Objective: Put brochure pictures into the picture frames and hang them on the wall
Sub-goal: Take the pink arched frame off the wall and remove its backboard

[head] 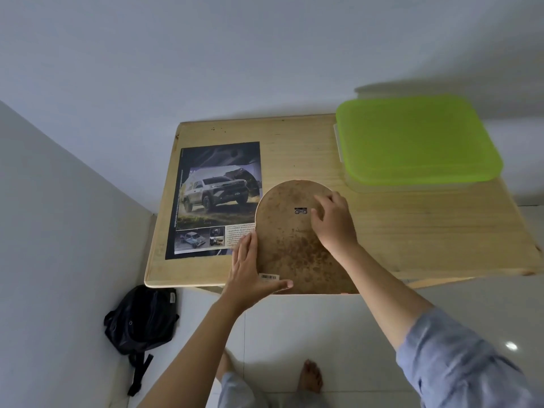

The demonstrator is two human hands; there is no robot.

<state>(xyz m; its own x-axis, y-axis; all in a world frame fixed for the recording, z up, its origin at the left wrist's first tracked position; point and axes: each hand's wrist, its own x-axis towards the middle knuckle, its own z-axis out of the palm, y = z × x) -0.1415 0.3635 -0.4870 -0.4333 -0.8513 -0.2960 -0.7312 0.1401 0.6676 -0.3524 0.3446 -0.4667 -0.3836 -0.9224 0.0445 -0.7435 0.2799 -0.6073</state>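
Wooden desk (pixel 412 225), frame (pixel 291 254) face down: left grip (pixel 250 269) flat against its edge, right grip (pixel 334 222) resting loose-fingered on its back. Next up, prying that back off, I guess.

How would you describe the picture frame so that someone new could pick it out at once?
Start at the wooden table. At its front edge, right of the car brochure, lies the picture frame, back up, under the left hand and right hand. Only it is arch-shaped and speckled brown, with a barcode sticker.

brown arched frame (pixel 294 251) face-down on table edge, overlapping truck brochure (pixel 217 198)
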